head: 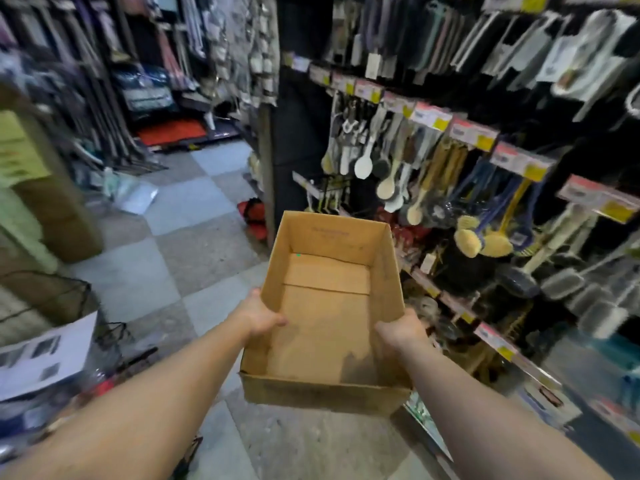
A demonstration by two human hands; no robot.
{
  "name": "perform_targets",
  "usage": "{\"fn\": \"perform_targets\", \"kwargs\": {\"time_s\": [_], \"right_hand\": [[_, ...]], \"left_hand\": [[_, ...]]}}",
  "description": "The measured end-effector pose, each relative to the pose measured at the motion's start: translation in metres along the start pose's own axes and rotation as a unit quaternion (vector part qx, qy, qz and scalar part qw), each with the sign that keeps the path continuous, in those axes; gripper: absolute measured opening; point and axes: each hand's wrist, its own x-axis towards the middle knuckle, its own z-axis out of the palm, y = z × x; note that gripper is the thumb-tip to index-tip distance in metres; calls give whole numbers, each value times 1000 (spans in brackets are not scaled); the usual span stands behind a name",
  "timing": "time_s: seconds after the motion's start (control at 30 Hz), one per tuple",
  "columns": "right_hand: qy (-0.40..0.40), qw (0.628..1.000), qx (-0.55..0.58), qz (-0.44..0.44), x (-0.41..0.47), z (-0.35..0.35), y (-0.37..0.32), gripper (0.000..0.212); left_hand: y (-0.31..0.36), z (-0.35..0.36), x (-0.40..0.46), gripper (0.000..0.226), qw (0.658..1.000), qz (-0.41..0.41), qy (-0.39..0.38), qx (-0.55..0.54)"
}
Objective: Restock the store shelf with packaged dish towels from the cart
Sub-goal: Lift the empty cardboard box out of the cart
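Cardboard box: open-topped, nothing inside, held out in front of us above the checkered floor.
Left hand: grips the box's left wall, thumb hooked over the rim.
Right hand: grips the right wall likewise.
Shelf: just right of the box, hung with brushes and price tags.
Dish towels: we cannot make any out.
Paper sheet: lower left.

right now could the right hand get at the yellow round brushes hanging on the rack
Probably not at once. The right hand grips the empty cardboard box together with the left hand, so it is occupied. The yellow brushes hang unobstructed to its right, beyond the box.
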Motion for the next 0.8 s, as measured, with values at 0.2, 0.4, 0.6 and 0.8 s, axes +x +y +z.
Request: {"fn": "perform_targets", "kwargs": {"time_s": [0.2, 0.4, 0.6, 0.8], "right_hand": [[-48, 997, -19, -64, 18, 22, -40, 57], [-76, 989, -24, -121, 30, 60, -100, 56], [-99, 980, -46, -167, 50, 113, -174, 61], [-115, 972, -69, -191, 67, 186, -271, 53]], "left_hand": [[-19, -22, 1, 87, 995, -35, 73, -56], [-33, -69, 15, 88, 985, -62, 130, -95], [-48, -126, 60, 83, 977, -80, 158, -122], [-71, -213, 127, 85, 969, -92, 180, -145]]}}
